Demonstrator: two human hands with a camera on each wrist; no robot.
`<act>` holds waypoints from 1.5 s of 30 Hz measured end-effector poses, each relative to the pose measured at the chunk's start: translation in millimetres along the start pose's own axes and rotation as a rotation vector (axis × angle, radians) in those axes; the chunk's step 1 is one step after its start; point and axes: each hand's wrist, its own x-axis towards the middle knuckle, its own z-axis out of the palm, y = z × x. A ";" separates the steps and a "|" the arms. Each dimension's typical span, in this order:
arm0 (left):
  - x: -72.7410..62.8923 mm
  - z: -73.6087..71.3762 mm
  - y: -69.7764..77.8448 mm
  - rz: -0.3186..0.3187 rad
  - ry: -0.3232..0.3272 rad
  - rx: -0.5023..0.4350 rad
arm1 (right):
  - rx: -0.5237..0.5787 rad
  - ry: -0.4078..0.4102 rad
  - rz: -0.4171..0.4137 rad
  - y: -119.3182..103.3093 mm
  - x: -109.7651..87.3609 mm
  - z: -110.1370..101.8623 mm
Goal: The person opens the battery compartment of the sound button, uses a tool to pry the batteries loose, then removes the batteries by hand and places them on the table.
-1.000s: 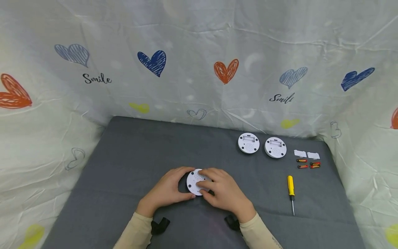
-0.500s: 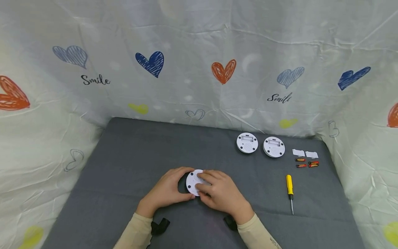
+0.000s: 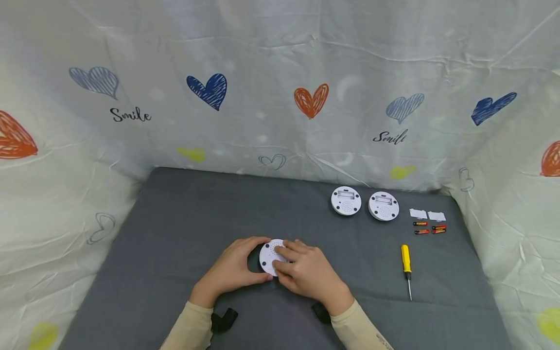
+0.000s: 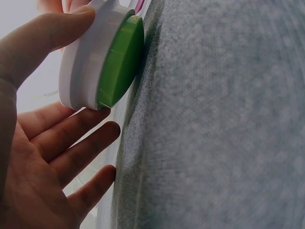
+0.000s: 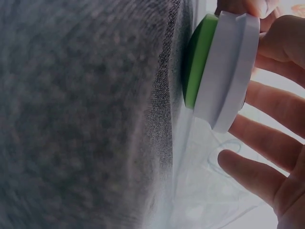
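A round white push-button buzzer (image 3: 266, 253) lies upside down on the grey cloth, its speaker holes and dark feet facing up. Its green dome (image 4: 119, 64) points down towards the cloth in the left wrist view. My left hand (image 3: 233, 265) grips the rim between thumb and forefinger, with the other fingers spread. My right hand (image 3: 308, 272) reaches over from the right, fingertips pressing on the underside. That hand hides the right part of the buzzer, including any battery compartment there. The white body (image 5: 226, 67) appears close to the right fingers in the right wrist view.
Two more white buzzers (image 3: 346, 201) lie upside down at the back right, battery compartments uncovered. Beside them are two white battery covers (image 3: 418, 214) and several red-and-black batteries (image 3: 422, 232). A yellow-handled screwdriver (image 3: 406, 260) lies nearer. Printed curtain (image 3: 245, 131) borders the table (image 3: 192, 209).
My right fingers have shifted slightly on the buzzer's underside and are drawn closer together. My left hand keeps its grip. The head view has turned slightly, so everything sits a little further left.
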 end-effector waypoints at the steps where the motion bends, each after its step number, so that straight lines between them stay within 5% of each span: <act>1: 0.1 0.2 -0.1 0.000 0.001 0.003 | 0.003 -0.002 0.002 0.1 -0.1 -0.2; 35: 1.6 1.4 5.6 0.008 0.016 -0.006 | -0.009 0.036 -0.033 1.2 1.4 3.8; 45: 2.9 1.1 -0.3 0.039 0.010 -0.080 | 0.111 0.075 -0.055 1.9 7.6 2.7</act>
